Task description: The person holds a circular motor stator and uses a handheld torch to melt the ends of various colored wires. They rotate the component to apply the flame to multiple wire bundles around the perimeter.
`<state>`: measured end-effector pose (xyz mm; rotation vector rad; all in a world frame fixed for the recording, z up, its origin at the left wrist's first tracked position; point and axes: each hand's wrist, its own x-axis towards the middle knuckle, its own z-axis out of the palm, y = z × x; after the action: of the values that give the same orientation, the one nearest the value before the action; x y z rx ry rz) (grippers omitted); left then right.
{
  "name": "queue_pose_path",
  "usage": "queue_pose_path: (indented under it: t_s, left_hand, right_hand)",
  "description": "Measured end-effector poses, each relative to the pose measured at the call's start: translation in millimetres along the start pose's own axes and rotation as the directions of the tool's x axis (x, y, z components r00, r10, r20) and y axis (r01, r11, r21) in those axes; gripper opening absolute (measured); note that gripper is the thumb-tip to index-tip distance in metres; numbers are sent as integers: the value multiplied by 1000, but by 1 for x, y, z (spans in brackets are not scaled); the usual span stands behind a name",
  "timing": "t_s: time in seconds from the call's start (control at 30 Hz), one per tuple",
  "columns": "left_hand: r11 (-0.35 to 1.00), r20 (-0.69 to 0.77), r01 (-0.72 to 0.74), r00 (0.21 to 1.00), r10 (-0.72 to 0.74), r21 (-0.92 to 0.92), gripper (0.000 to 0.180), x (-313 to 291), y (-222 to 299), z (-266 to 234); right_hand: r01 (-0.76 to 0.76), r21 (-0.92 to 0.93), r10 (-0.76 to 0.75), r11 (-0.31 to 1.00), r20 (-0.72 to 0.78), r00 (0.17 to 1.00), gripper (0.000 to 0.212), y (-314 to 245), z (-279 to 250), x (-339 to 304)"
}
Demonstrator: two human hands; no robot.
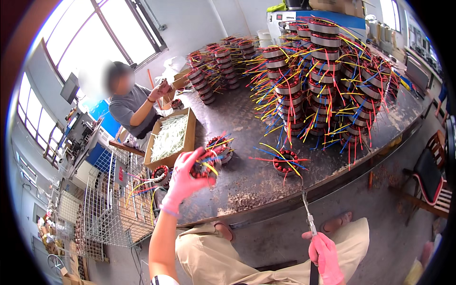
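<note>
Right, head view, and my left hand (186, 176) in its pink glove sits just left of centre, fingers wrapped tight around a wound stator (203, 167) with red, yellow and blue leads sticking out, held just over the near edge of the dark metal table (247, 142). Touching it on the table is a second stator (221, 146). Lower right of the frame, my right hand (325, 254), also gloved pink, is closed around the handle of a long thin hooked tool (307, 209) whose tip reaches up to a lone stator (286, 161) lying flat near the table edge, centre frame. Behind it, upper right, tall stacks of stators (323, 80) bristle with coloured wires. Left of my raised hand lies a cardboard box (172, 137) of pale strips, and lower left stands a wire basket (116, 199). Upper left, another person (133, 102) in a grey shirt sits at the table, hands up. My tan trousers fill the bottom
</note>
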<state>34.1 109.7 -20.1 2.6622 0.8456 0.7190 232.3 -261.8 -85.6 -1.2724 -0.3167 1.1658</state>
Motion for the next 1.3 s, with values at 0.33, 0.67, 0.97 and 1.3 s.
queue_pose_path:
  t_s: [0.33, 0.67, 0.97, 1.3]
  left_hand:
    - [981, -32, 170, 985, -167, 89, 93, 83, -83, 56]
    - [972, 27, 180, 982, -186, 151, 95, 89, -80, 65]
    - [982, 43, 185, 982, -184, -39, 87, 92, -80, 62]
    - [976, 127, 198, 974, -187, -86, 75, 89, -76, 53]
  right_hand:
    - [7, 19, -7, 1000, -4, 1000, 38, 2, 0, 14]
    - [-7, -44, 7, 999, -13, 1000, 37, -5, 1, 12]
    - [41, -36, -42, 998, -43, 998, 43, -1, 2, 3]
    - [36, -42, -36, 998, -10, 999, 39, -2, 1, -2]
